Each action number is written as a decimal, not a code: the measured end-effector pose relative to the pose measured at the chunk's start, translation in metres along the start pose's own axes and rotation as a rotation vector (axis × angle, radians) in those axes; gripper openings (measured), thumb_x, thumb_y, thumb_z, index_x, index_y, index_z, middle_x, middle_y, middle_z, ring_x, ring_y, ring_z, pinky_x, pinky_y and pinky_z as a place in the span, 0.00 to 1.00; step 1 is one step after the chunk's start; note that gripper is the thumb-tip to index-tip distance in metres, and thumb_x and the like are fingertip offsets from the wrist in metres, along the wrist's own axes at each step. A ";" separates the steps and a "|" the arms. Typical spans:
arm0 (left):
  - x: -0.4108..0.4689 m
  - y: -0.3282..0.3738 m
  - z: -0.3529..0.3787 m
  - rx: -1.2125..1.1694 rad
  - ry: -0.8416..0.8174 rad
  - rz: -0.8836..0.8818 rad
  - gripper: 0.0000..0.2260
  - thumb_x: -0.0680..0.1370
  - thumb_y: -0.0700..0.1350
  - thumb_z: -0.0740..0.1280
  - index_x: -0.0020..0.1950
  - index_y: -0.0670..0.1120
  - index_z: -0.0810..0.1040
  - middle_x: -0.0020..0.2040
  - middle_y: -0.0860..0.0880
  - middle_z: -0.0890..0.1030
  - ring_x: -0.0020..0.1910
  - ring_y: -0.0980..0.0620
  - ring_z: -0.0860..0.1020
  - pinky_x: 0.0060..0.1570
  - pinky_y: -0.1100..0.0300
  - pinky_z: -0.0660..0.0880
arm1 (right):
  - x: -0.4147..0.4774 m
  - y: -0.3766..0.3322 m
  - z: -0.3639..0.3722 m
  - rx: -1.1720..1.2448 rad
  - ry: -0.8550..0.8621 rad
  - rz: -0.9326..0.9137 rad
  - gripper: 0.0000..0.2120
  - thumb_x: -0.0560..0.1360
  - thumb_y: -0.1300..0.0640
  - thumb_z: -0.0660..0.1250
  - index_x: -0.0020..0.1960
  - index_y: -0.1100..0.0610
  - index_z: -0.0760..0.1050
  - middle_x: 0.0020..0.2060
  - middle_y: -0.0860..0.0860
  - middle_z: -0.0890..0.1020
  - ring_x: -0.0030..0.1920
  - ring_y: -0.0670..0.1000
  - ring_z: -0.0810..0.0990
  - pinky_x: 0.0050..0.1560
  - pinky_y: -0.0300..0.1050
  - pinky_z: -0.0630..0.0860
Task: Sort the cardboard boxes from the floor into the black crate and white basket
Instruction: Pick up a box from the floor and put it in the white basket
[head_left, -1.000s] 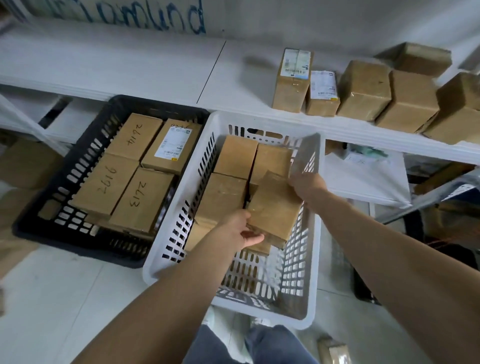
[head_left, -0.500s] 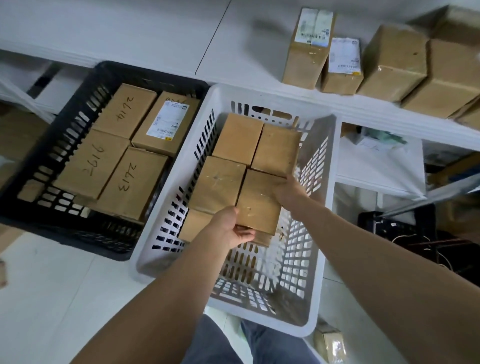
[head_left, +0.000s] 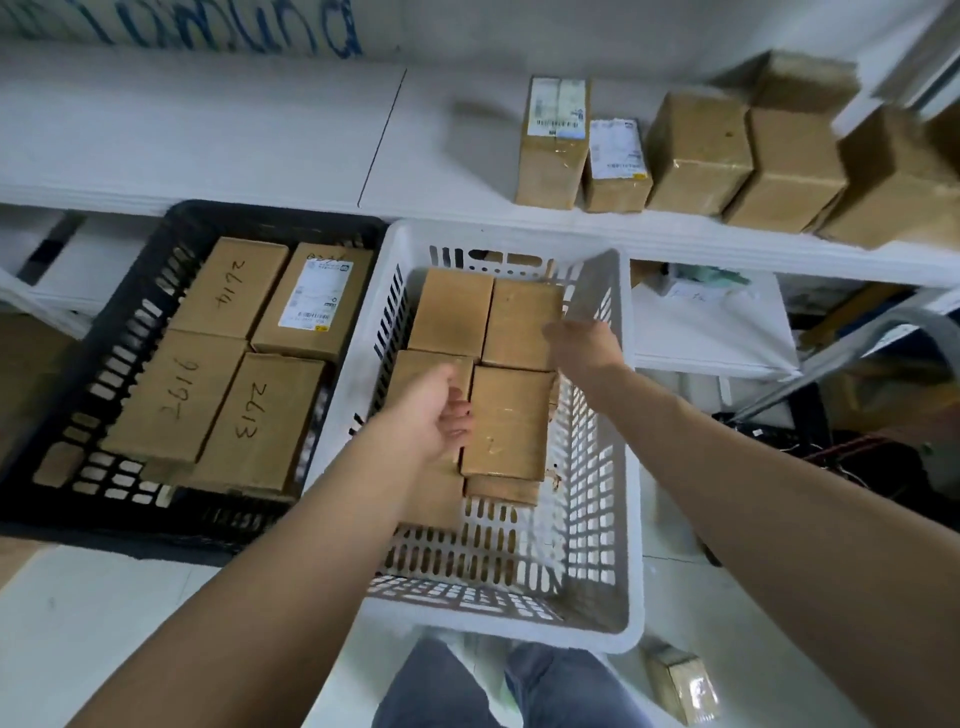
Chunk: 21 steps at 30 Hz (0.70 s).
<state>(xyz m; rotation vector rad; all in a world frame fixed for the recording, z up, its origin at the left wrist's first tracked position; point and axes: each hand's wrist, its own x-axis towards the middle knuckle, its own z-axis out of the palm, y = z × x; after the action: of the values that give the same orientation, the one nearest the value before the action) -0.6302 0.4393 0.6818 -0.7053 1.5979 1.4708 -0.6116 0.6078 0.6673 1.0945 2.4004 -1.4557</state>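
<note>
The white basket stands on the floor and holds several plain cardboard boxes. The nearest cardboard box lies flat on top of lower ones, against the basket's right wall. My left hand is at this box's left edge, fingers curled against it. My right hand hovers off the box near the basket's right wall and holds nothing. The black crate to the left holds several boxes, three with handwritten numbers and one with a white label. A small box lies on the floor at the lower right.
A white shelf runs behind both containers, with several taped boxes on its right part. A lower white shelf and dark cables are to the right of the basket. My legs are just in front of it.
The box has come down flat onto the stack in the white basket. My right hand has let go and lifted up and to the right. My left hand stays at the box's left edge.
</note>
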 end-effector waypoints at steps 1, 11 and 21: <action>-0.003 0.010 0.003 0.010 -0.023 0.080 0.11 0.81 0.48 0.59 0.51 0.40 0.73 0.49 0.42 0.76 0.50 0.44 0.77 0.57 0.50 0.72 | -0.008 -0.003 -0.005 0.075 0.038 -0.021 0.09 0.79 0.53 0.59 0.44 0.56 0.72 0.32 0.48 0.71 0.30 0.47 0.69 0.27 0.35 0.66; -0.061 0.010 0.076 0.285 -0.523 0.302 0.14 0.81 0.50 0.59 0.53 0.40 0.74 0.55 0.41 0.80 0.54 0.45 0.79 0.54 0.51 0.77 | -0.104 0.041 -0.052 0.430 0.512 0.049 0.26 0.79 0.46 0.59 0.51 0.71 0.76 0.43 0.64 0.81 0.39 0.56 0.77 0.33 0.45 0.71; -0.112 -0.154 0.196 0.651 -0.801 0.042 0.20 0.82 0.51 0.55 0.64 0.37 0.71 0.42 0.44 0.75 0.39 0.49 0.74 0.55 0.54 0.69 | -0.227 0.213 -0.117 0.573 0.840 0.458 0.25 0.74 0.42 0.62 0.44 0.66 0.79 0.36 0.52 0.76 0.32 0.50 0.72 0.36 0.43 0.69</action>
<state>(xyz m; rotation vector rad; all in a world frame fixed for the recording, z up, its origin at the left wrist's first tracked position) -0.4049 0.5926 0.7053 0.2740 1.3059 0.9589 -0.2814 0.6441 0.6785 2.6117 1.8568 -1.7671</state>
